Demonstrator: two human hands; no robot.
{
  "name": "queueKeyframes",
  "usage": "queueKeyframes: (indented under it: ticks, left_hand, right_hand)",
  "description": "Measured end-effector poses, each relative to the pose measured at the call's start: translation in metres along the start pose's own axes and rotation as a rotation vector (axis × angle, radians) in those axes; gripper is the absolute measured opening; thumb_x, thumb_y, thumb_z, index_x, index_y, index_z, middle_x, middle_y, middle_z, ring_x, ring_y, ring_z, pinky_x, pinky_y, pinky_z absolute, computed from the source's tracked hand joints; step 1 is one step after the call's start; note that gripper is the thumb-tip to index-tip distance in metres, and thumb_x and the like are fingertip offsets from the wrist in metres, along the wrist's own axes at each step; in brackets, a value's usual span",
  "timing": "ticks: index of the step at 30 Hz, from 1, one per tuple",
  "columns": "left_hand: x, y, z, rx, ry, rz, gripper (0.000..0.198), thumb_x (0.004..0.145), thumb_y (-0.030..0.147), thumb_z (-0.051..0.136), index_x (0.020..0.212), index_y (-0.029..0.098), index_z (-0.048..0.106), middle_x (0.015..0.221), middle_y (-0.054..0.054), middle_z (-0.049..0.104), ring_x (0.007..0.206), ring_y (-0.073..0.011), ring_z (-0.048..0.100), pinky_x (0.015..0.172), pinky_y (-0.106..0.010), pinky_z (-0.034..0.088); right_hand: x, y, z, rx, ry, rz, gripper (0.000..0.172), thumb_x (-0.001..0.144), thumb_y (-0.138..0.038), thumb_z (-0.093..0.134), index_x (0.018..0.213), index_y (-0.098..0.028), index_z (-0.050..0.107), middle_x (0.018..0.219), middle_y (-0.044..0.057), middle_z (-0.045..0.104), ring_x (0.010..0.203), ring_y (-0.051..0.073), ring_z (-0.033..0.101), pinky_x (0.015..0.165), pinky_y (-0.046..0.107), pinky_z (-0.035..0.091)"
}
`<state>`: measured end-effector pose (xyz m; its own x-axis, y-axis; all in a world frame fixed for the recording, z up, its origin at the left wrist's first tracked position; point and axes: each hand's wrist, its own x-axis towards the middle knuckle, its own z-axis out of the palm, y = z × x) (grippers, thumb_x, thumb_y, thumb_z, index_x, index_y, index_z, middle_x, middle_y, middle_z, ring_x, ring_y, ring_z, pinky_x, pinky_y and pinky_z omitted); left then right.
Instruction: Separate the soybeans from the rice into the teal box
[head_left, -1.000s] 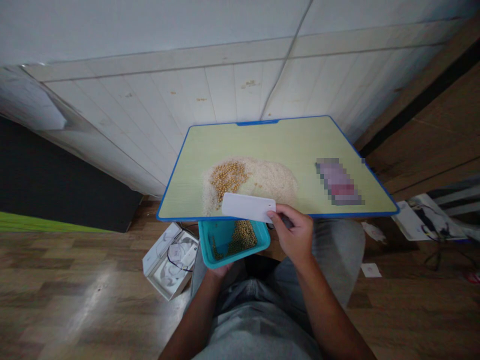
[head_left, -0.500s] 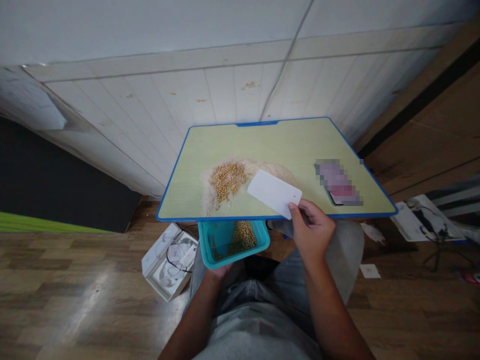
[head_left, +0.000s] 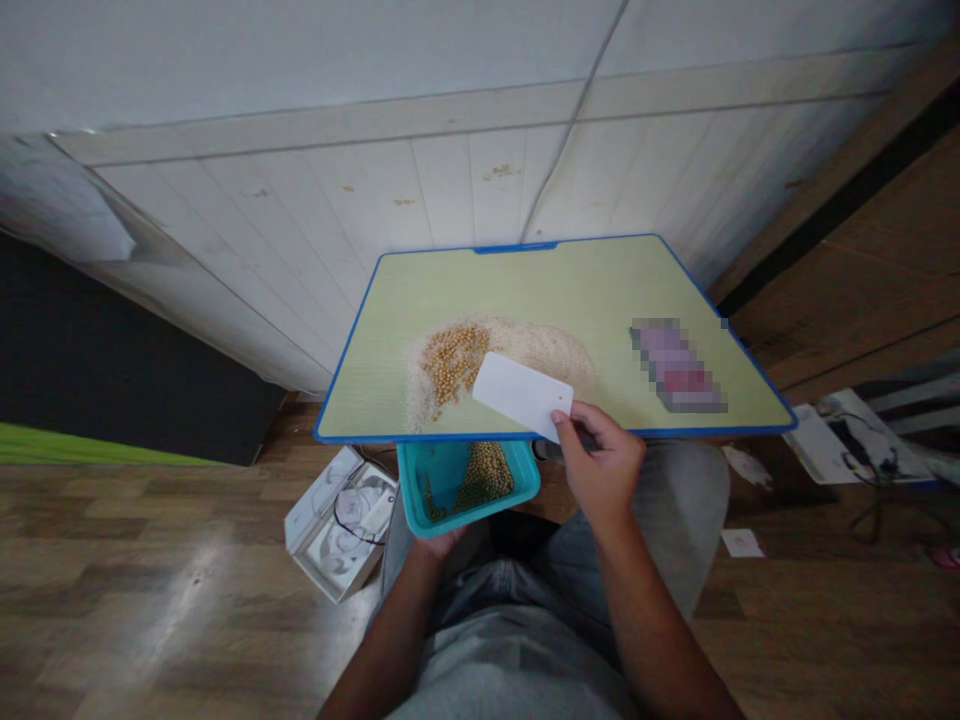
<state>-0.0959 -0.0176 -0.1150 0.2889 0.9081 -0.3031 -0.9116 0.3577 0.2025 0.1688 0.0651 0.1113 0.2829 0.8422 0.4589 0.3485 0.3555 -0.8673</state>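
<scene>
The right hand (head_left: pixel 606 465) is pinching the card (head_left: pixel 521 392) — long axis pointing leftward and away, toward the loose beans (head_left: pixel 452 362) — while the left hand (head_left: pixel 441 544) is holding the tub (head_left: pixel 442 468) below.

a flat white card (head_left: pixel 523 395) with rounded corners slants above the front of the table (head_left: pixel 600 285); whether it touches the surface is hard to tell. just beyond its left end, yellow beans (head_left: pixel 454 360) lie loosely heaped, ringed by fine pale grains (head_left: pixel 551 348). below the front edge, an open teal tub (head_left: pixel 448 468) holds duller beans, piled towards its right side.
</scene>
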Motion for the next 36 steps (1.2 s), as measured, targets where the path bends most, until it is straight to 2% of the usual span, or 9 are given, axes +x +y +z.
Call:
queueKeyframes:
  ticks: [3,7,11,14,17,22,26,31,36]
  left_hand:
    - [-0.001,0.0,-0.004,-0.013,-0.093,0.019,0.082,0.113,0.079,0.032,0.156,0.03,0.081,0.158,-0.008,0.084,0.161,-0.0326,0.069,0.147,-0.057,0.036]
    - [0.004,-0.002,-0.006,-0.004,-0.148,0.023,0.086,0.112,0.084,0.032,0.157,0.03,0.082,0.164,-0.008,0.081,0.159,-0.0339,0.07,0.146,-0.059,0.036]
    - [0.008,-0.003,-0.012,0.016,-0.096,0.019,0.079,0.112,0.082,0.035,0.151,0.034,0.085,0.164,-0.004,0.081,0.166,-0.0325,0.063,0.149,-0.058,0.029]
    - [0.006,-0.003,-0.015,0.028,-0.039,0.016,0.081,0.111,0.084,0.035,0.15,0.034,0.085,0.162,-0.006,0.082,0.171,-0.0339,0.057,0.15,-0.061,0.026]
    - [0.003,-0.004,-0.012,0.026,0.008,0.027,0.08,0.111,0.082,0.038,0.15,0.032,0.085,0.158,-0.008,0.084,0.166,-0.035,0.063,0.148,-0.062,0.03]
    - [0.001,-0.004,0.007,0.033,0.095,0.053,0.08,0.106,0.087,0.049,0.149,0.03,0.085,0.154,-0.009,0.087,0.152,-0.0365,0.076,0.14,-0.061,0.048]
    - [0.0,-0.003,0.016,0.058,0.185,0.05,0.078,0.108,0.085,0.047,0.152,0.031,0.083,0.15,-0.009,0.088,0.154,-0.0376,0.075,0.139,-0.064,0.048]
    - [-0.004,0.0,0.011,0.068,0.173,0.059,0.071,0.111,0.079,0.042,0.15,0.037,0.084,0.149,-0.006,0.089,0.159,-0.0356,0.071,0.141,-0.064,0.046]
    - [0.0,-0.002,0.003,0.077,0.087,0.038,0.079,0.109,0.086,0.042,0.153,0.035,0.083,0.15,-0.006,0.089,0.17,-0.0347,0.059,0.145,-0.062,0.039]
  right_hand:
    - [0.002,0.004,-0.002,0.004,0.052,0.019,0.014,0.1,-0.035,0.082,0.097,-0.023,0.09,0.088,0.004,0.091,0.074,0.024,0.086,0.076,0.034,0.069]
    - [-0.003,-0.004,0.004,0.029,0.004,-0.007,0.014,0.1,-0.034,0.081,0.096,-0.023,0.09,0.083,0.003,0.089,0.069,0.022,0.084,0.07,0.031,0.068]
    - [-0.01,-0.015,0.014,0.05,-0.087,-0.082,0.015,0.1,-0.03,0.079,0.094,-0.025,0.091,0.081,0.002,0.089,0.064,0.021,0.082,0.065,0.029,0.067]
    - [-0.008,-0.012,0.014,0.011,-0.052,-0.074,0.016,0.1,-0.03,0.078,0.093,-0.025,0.091,0.079,0.002,0.088,0.064,0.021,0.082,0.065,0.029,0.066]
    - [-0.001,-0.003,0.007,-0.044,0.032,-0.034,0.017,0.099,-0.034,0.08,0.093,-0.024,0.09,0.08,0.003,0.089,0.067,0.023,0.084,0.069,0.031,0.067]
    - [0.008,0.009,-0.001,-0.04,0.099,0.026,0.018,0.099,-0.037,0.081,0.1,-0.022,0.092,0.09,0.005,0.092,0.074,0.024,0.086,0.073,0.033,0.069]
    - [0.011,0.011,-0.004,-0.019,0.131,0.035,0.019,0.099,-0.038,0.082,0.101,-0.021,0.091,0.091,0.006,0.092,0.077,0.024,0.086,0.078,0.034,0.07]
    - [0.02,0.013,-0.015,-0.008,0.227,0.054,0.024,0.1,-0.039,0.081,0.107,-0.018,0.091,0.092,0.007,0.091,0.082,0.025,0.086,0.084,0.036,0.071]
    - [0.024,0.01,-0.02,-0.058,0.195,0.031,0.024,0.1,-0.038,0.08,0.108,-0.018,0.091,0.094,0.007,0.091,0.081,0.025,0.087,0.083,0.036,0.071]
